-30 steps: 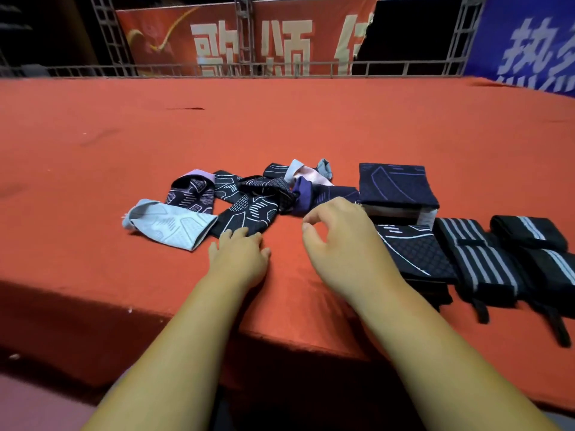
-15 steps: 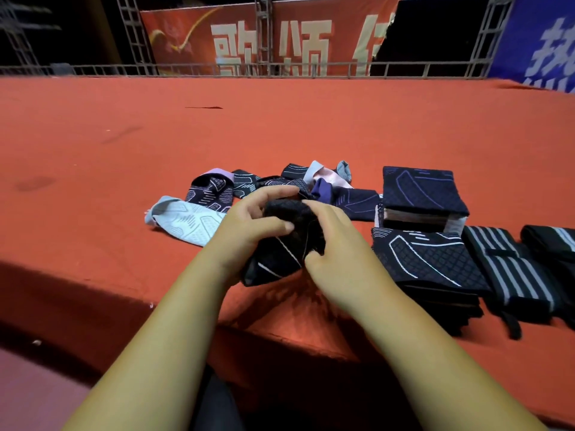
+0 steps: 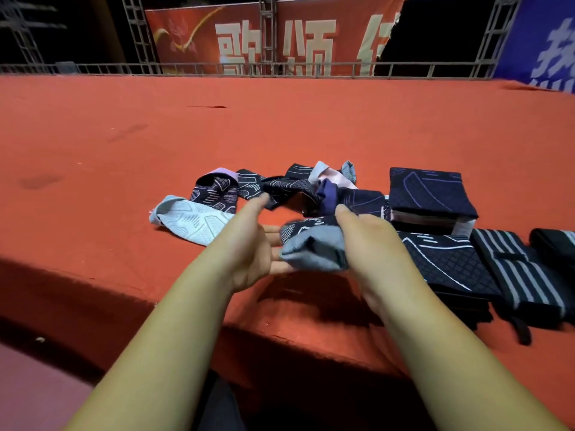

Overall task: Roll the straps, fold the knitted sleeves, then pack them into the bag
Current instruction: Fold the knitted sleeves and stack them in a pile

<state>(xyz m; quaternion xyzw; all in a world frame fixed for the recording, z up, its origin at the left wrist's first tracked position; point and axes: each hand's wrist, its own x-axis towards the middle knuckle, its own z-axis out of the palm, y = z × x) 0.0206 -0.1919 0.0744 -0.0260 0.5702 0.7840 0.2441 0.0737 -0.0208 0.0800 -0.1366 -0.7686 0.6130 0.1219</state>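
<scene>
A soft, light knitted sleeve [image 3: 312, 248] is pinched, apparently, by the right hand [image 3: 370, 244] and supported on the flat-fingered left hand [image 3: 252, 247]; its folded edges are best gripped.

Recorded were two stacks of folded sleeves [image 3: 431, 194] [image 3: 448, 265], two rolled striped straps [image 3: 516, 272] [image 3: 557, 244], one knitted sleeve [image 3: 314, 250] held between a left hand [image 3: 252, 253] and a right hand [image 3: 370, 244], and one tangled heap of sleeves [image 3: 280, 188], number indeterminate.

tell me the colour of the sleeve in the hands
The sleeve is grey, with a black white-lined part behind; head view.
</scene>
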